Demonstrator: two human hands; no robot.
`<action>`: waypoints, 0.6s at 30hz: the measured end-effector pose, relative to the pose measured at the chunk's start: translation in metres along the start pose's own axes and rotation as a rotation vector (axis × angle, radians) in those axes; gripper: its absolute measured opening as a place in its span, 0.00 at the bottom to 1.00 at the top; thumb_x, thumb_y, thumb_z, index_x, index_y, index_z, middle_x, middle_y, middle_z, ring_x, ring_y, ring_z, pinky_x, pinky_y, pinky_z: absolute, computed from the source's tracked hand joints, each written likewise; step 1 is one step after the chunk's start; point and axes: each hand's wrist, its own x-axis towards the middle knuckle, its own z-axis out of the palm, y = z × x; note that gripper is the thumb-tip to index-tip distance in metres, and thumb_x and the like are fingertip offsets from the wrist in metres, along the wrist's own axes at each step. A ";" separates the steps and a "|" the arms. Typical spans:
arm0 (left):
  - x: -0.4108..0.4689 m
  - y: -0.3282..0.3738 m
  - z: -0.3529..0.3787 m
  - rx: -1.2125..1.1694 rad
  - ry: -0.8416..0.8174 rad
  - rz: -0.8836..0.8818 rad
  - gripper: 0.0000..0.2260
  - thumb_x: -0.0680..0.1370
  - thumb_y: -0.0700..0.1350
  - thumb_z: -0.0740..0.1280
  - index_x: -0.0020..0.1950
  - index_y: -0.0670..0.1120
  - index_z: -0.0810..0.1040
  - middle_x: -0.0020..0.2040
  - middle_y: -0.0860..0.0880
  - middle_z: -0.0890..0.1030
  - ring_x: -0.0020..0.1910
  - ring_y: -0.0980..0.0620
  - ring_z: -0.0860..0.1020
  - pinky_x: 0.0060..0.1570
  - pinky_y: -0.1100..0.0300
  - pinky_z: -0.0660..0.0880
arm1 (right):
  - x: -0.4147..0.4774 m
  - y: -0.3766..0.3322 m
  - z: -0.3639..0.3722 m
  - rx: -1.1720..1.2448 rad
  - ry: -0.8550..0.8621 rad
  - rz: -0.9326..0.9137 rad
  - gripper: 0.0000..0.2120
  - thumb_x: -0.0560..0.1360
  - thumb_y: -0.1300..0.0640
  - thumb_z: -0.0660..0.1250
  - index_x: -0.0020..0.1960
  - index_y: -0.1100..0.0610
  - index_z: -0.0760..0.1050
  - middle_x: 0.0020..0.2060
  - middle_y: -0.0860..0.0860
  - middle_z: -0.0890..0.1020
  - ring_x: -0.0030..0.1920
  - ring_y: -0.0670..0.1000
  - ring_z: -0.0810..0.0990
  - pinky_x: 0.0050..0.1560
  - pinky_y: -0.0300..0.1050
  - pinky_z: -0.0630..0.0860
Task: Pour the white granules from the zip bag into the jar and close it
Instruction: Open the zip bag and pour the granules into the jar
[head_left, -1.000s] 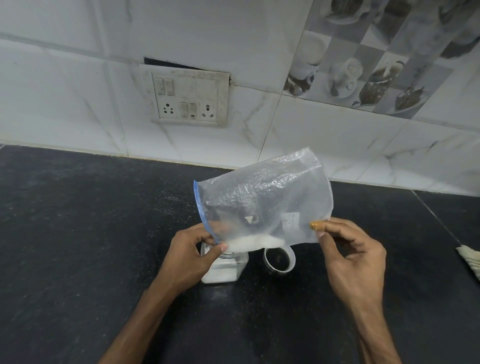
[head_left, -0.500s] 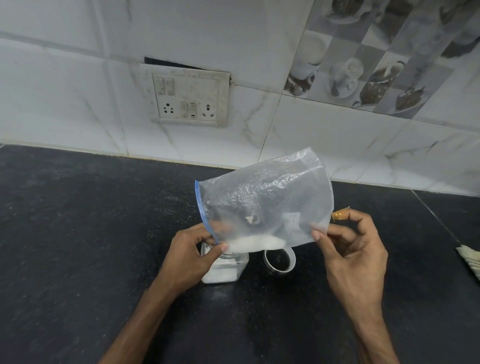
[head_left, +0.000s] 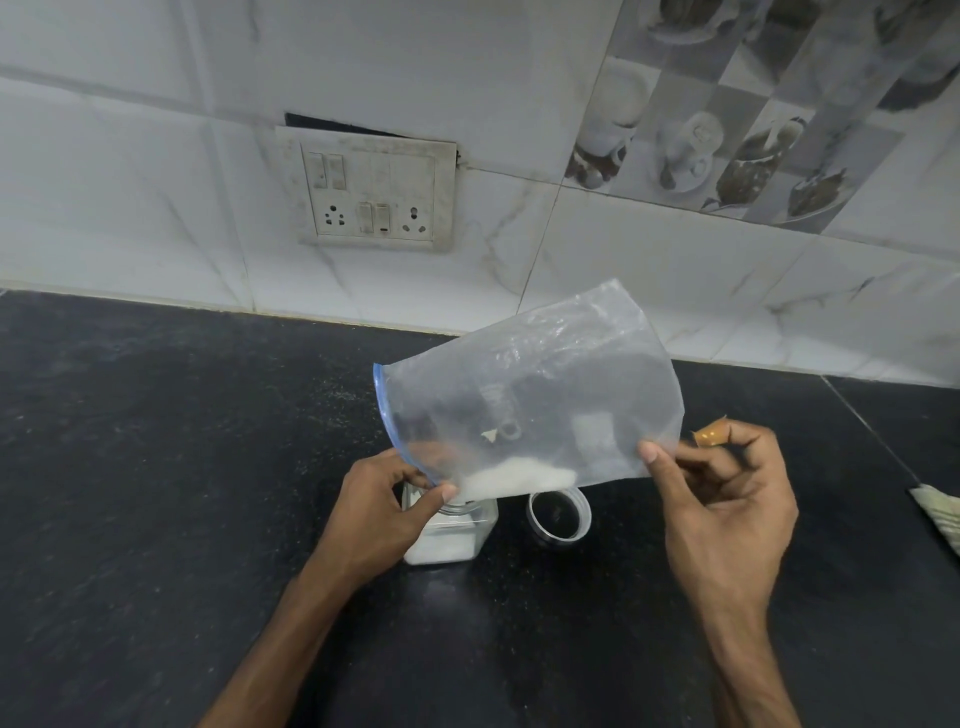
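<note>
Head view: zip bag (head_left: 530, 395) over jar (head_left: 447, 540), lid (head_left: 558, 517) just beside, switchboard (head_left: 371, 189) behind.

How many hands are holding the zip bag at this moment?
2. The left hand pinches the zip bag at its blue mouth, over the jar; the right hand holds its closed end.

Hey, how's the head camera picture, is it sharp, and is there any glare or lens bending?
Head view: bag and jar are sharp; mild glare on the bag's upper crinkles; the wide lens slants and slightly bends tile lines on the wall; patterned tiles look soft; light is dim, even.
</note>
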 end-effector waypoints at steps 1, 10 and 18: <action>-0.001 0.001 -0.001 -0.002 0.002 -0.014 0.04 0.71 0.42 0.77 0.43 0.48 0.85 0.41 0.66 0.83 0.46 0.65 0.81 0.46 0.71 0.76 | -0.001 -0.001 0.000 0.000 -0.008 -0.010 0.19 0.69 0.65 0.77 0.46 0.47 0.72 0.39 0.49 0.86 0.42 0.45 0.86 0.48 0.37 0.80; 0.000 0.001 -0.001 -0.008 -0.002 -0.037 0.05 0.71 0.41 0.77 0.45 0.45 0.85 0.42 0.62 0.84 0.43 0.65 0.81 0.46 0.66 0.77 | -0.002 0.001 0.004 0.020 -0.015 -0.008 0.17 0.70 0.64 0.77 0.45 0.47 0.73 0.37 0.50 0.86 0.41 0.48 0.86 0.45 0.38 0.79; 0.000 0.002 -0.001 -0.003 -0.008 -0.026 0.04 0.71 0.41 0.76 0.44 0.47 0.85 0.40 0.65 0.83 0.45 0.64 0.81 0.45 0.71 0.75 | -0.001 0.001 0.003 0.014 0.041 -0.023 0.15 0.70 0.64 0.77 0.43 0.49 0.73 0.36 0.53 0.83 0.37 0.51 0.82 0.42 0.36 0.78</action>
